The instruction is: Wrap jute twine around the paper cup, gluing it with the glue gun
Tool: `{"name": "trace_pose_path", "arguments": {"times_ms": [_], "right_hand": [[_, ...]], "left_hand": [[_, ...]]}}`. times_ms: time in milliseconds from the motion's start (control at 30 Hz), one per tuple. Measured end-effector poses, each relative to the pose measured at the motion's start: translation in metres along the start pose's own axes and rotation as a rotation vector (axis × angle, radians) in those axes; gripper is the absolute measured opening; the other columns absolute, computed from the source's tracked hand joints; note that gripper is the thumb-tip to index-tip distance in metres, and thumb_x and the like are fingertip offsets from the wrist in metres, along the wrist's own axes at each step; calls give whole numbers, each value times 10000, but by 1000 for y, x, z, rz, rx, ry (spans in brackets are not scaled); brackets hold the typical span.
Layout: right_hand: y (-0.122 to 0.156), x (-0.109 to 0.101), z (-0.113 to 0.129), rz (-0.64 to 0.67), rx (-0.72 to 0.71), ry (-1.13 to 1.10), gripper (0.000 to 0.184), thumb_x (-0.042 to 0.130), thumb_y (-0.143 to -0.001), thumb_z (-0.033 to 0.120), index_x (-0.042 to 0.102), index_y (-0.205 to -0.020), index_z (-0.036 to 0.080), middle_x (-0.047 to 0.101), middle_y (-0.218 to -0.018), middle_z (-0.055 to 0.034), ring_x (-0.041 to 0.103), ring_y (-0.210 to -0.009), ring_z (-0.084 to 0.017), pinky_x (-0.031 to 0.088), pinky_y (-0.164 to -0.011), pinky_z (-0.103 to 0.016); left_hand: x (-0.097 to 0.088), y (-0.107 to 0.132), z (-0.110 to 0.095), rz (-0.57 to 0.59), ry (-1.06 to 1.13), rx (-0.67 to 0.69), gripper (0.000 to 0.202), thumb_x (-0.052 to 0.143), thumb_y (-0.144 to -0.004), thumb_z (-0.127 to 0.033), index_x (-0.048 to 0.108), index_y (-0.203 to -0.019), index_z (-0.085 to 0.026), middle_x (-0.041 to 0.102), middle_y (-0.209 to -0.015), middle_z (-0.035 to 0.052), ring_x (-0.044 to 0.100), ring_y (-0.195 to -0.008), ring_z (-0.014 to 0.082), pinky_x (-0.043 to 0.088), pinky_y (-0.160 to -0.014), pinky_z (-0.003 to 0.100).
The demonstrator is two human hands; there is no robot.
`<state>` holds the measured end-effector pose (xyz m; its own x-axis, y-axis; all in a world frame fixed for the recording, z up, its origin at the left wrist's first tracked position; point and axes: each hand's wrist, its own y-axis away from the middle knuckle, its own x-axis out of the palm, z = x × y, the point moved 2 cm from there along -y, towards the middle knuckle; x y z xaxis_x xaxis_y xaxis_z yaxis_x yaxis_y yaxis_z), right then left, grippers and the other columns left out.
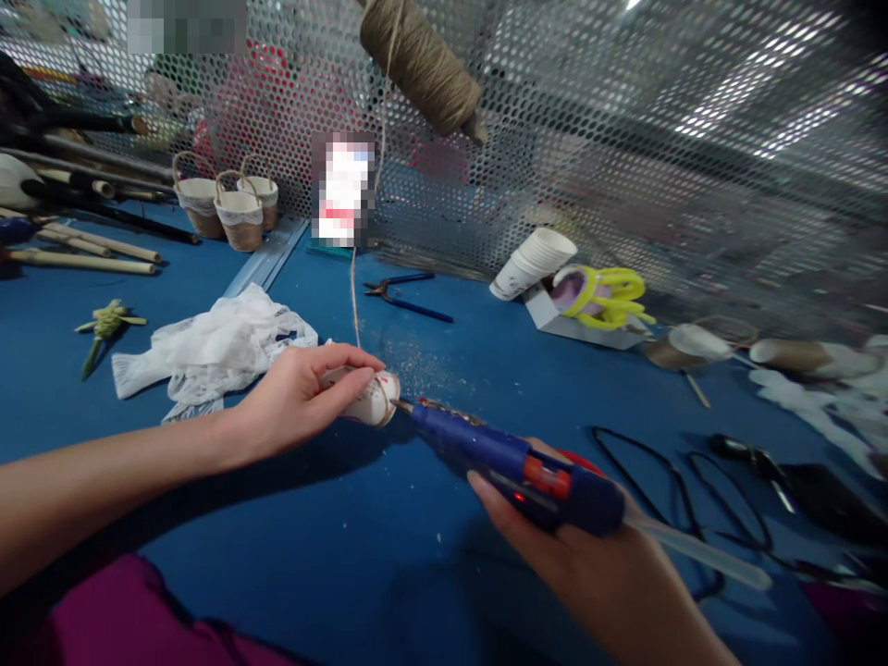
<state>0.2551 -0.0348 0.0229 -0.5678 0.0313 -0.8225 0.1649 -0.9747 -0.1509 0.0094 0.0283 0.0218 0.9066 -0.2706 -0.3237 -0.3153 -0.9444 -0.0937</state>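
My left hand (pixel 315 393) is closed around a white paper cup (pixel 375 400) lying on its side just above the blue table. Jute twine (pixel 355 305) runs down to the cup from a spool (pixel 420 65) hanging on the mesh, and a strand goes round the cup near its end. My right hand (pixel 548 527) grips a blue glue gun (pixel 499 458) with a red light lit and a clear glue stick out of its back. The gun's nozzle points left and is at the cup's end; whether it touches cannot be made out.
White lace (pixel 222 347) lies left of my left hand. Pliers (pixel 409 296) rest farther back. Small twine-wrapped baskets (pixel 240 220) stand at the back left. Stacked paper cups (pixel 531 264) lean on a white box (pixel 583 324) at the right. A black cable (pixel 645 490) loops beside my right hand.
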Motion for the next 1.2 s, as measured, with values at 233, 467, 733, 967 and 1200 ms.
{"name": "trace_pose_path", "arguments": {"times_ms": [233, 467, 733, 967, 1200], "right_hand": [[-3, -2, 8, 33, -63, 143, 220, 578, -708, 410, 676, -851, 275, 664, -943, -82, 590, -987, -303, 492, -827, -439], [-8, -10, 15, 51, -97, 204, 181, 532, -751, 411, 650, -793, 280, 667, -790, -67, 634, -826, -260, 518, -734, -371], [-13, -7, 27, -33, -183, 237, 264, 438, -808, 421, 619, -742, 240, 663, -697, -45, 655, -696, -219, 541, -640, -319], [-3, -5, 17, -107, -254, 333, 325, 456, -778, 504, 648, -843, 250, 684, -834, -62, 668, -774, -222, 561, -674, -315], [-7, -9, 20, -62, -234, 377, 281, 441, -817, 405, 646, -845, 215, 681, -819, -82, 660, -833, -239, 557, -700, -316]], "left_hand": [[-1, 1, -1, 4, -75, 118, 252, 463, -830, -247, 635, -943, -101, 693, -869, 77, 636, -760, 142, 492, -679, 214], [-2, 3, 0, 7, -164, 209, 251, 457, -842, -237, 641, -955, -110, 703, -870, 81, 642, -750, 151, 489, -658, 226], [-2, 3, 2, -27, -172, 283, 234, 469, -832, -226, 649, -932, -116, 710, -855, 72, 652, -738, 150, 504, -641, 215], [-3, 0, 4, -38, -97, 189, 240, 467, -827, -242, 644, -924, -111, 707, -831, 66, 654, -710, 136, 510, -633, 202], [-1, 1, 4, -28, -138, 265, 229, 478, -826, -233, 650, -925, -117, 708, -847, 75, 649, -729, 145, 505, -649, 221]]}}
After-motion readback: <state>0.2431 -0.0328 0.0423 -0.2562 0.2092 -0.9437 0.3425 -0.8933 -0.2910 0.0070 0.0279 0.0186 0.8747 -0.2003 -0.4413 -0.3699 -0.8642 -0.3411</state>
